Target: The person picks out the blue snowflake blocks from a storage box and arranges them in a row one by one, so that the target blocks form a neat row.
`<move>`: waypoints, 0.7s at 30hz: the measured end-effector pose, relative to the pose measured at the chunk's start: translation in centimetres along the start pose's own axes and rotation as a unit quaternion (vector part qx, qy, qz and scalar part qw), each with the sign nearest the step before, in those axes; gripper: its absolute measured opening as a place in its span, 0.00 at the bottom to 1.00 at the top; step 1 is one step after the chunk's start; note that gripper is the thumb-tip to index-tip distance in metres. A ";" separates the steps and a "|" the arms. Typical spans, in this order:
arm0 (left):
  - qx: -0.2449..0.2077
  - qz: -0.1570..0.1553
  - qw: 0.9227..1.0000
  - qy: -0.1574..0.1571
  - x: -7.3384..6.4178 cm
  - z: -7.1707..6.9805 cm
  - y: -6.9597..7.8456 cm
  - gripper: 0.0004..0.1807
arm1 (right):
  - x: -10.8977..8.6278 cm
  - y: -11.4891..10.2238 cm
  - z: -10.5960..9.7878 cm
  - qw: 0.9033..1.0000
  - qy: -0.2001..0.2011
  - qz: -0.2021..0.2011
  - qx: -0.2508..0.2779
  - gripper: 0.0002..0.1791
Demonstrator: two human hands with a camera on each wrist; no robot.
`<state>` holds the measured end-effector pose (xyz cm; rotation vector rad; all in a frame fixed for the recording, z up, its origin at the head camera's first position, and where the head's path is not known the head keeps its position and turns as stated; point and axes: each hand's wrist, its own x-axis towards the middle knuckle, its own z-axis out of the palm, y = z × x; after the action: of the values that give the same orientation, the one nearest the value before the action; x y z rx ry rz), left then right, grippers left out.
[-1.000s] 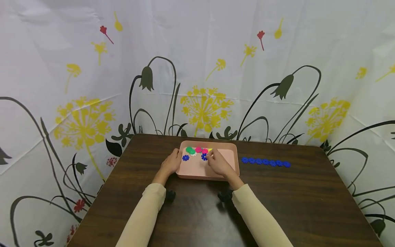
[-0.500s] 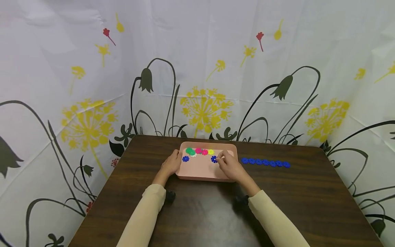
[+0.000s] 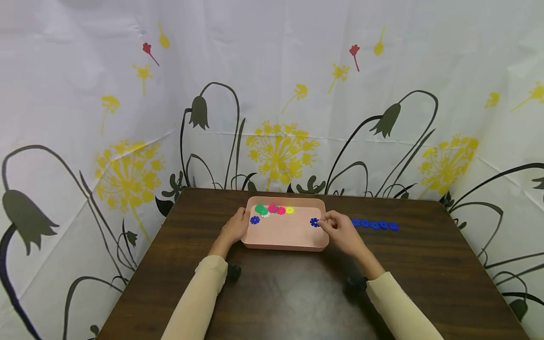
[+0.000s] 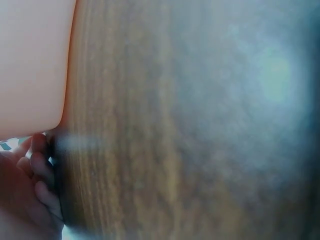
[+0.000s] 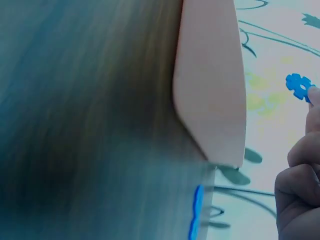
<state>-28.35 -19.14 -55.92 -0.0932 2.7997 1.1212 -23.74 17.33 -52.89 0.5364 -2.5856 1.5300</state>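
Observation:
My right hand (image 3: 343,232) pinches a blue flower-shaped disc (image 3: 314,222) between thumb and fingertips, held above the right end of a pink tray (image 3: 284,246). In the right wrist view the same notched blue disc (image 5: 298,87) shows a hole in its middle. My left hand (image 3: 234,228) grips the tray at its left side; its curled fingers (image 4: 41,165) appear beside the tray wall in the left wrist view. Inside the tray lie green discs (image 3: 261,209), pink discs (image 3: 276,209), a yellow disc (image 3: 290,210), a white disc (image 3: 265,214) and another blue disc (image 3: 255,220).
Right of the tray, several blue discs (image 3: 376,225) form a row on the dark wooden table (image 3: 280,293), partly hidden by my right hand. Behind the table's back edge hangs a white curtain (image 3: 272,66) with printed flowers.
My right hand has carried the blue disc rightward across the tray, from beside the pink and yellow discs to the right rim. My left hand stays at the tray's left side.

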 end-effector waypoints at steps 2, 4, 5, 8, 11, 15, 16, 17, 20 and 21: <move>0.000 -0.002 1.000 -0.003 0.4 0.2 -0.3 0.31 | -0.5 0.4 -0.9 1.000 0.010 0.005 -0.004 0.08; 0.002 -0.002 1.000 -0.005 0.8 0.4 -0.6 0.31 | -0.9 0.9 -1.8 1.000 0.014 0.013 -0.006 0.09; -0.005 -0.006 1.000 -0.009 0.2 0.1 -0.1 0.30 | -1.2 1.2 -2.3 1.000 0.016 0.018 -0.005 0.09; -0.006 -0.002 1.000 -0.008 0.6 0.3 -0.5 0.30 | -1.9 1.7 -3.4 0.999 0.028 0.030 -0.002 0.10; -0.006 -0.001 1.000 -0.010 0.9 0.5 -0.9 0.31 | -2.4 1.9 -4.4 0.998 0.041 0.038 -0.006 0.11; -0.004 0.003 1.000 -0.009 2.1 1.0 -2.1 0.32 | -3.1 2.0 -6.0 0.997 0.055 0.047 -0.012 0.10; -0.003 0.004 1.000 -0.008 2.2 1.1 -2.3 0.33 | -3.2 2.1 -6.5 0.997 0.059 0.050 -0.013 0.10; -0.003 0.004 1.000 -0.008 2.4 1.1 -2.3 0.32 | -3.3 2.2 -6.9 0.997 0.063 0.051 -0.015 0.10; 0.000 0.002 1.000 -0.003 2.8 1.3 -2.5 0.32 | -3.7 2.8 -8.1 0.995 0.077 0.052 -0.021 0.12; -0.001 0.000 1.000 -0.003 2.8 1.3 -2.5 0.32 | -3.9 3.0 -8.6 0.995 0.082 0.053 -0.021 0.13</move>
<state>-30.79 -20.08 -58.90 -0.0887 2.7943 1.1221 -22.02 27.04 -52.15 0.2607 -2.5518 1.4775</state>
